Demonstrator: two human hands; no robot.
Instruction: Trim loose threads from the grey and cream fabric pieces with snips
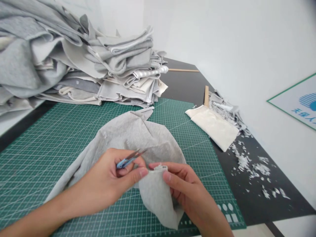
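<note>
Okay, left hand point(106, 181) curls around small blue thread snips point(127, 161), thumb and fingers pinching them, blades angled up and away. Right hand point(187, 191) pinches the raised edge of a grey sweatshirt fabric piece point(155, 197) between thumb and fingers, just beside the snips. That piece lies bunched on a green cutting mat point(199, 138) under both hands. Right of the mat, a cream fabric piece point(212, 126) and white fabric scraps point(249, 168) lie on a black table point(182, 85). Farther back, a tall stack of grey fabric point(103, 69) sits past the mat's far edge, with a wooden strip point(184, 70) just beside it.
</note>
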